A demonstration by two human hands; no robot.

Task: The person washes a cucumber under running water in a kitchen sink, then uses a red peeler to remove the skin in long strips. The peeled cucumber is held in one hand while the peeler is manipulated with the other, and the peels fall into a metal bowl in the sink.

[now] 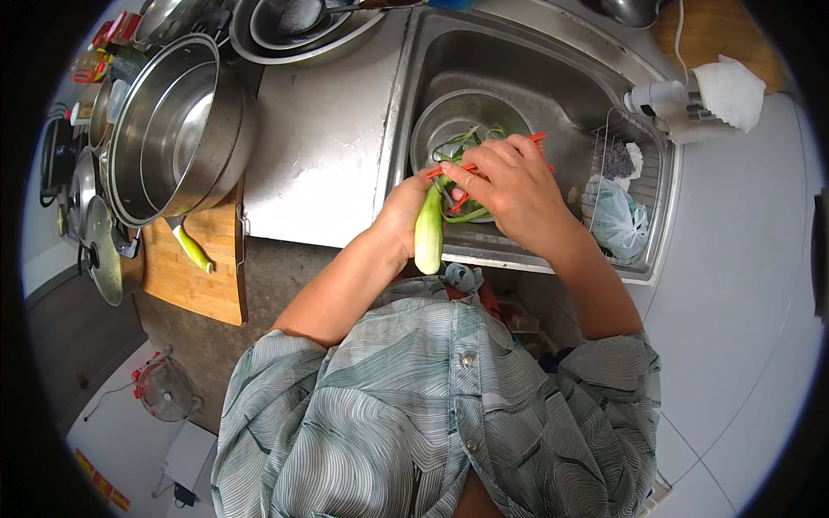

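Observation:
My left hand (pixel 405 210) grips a long, pale green, cucumber-like vegetable (pixel 428 236), its skin pared off along the visible near end. That end points towards me, over the sink's front edge. In my right hand (pixel 518 188) is a red-handled peeler (pixel 461 203), held against the far part of the vegetable; my fingers hide much of it. Green strips of peel (pixel 467 215) dangle around the blade and lie beyond my hands. Below them, a round metal basin (pixel 424 137) stands in the stainless steel sink (pixel 557 71).
A wire rack (pixel 599 155) with a tied plastic bag (pixel 620 217) sits at the sink's right. To the left are a steel counter (pixel 317 142), a large steel pot (pixel 227 139) and a wooden cutting board (pixel 194 285) bearing a green-handled knife (pixel 192 249). Nested metal bowls (pixel 311 55) stand behind.

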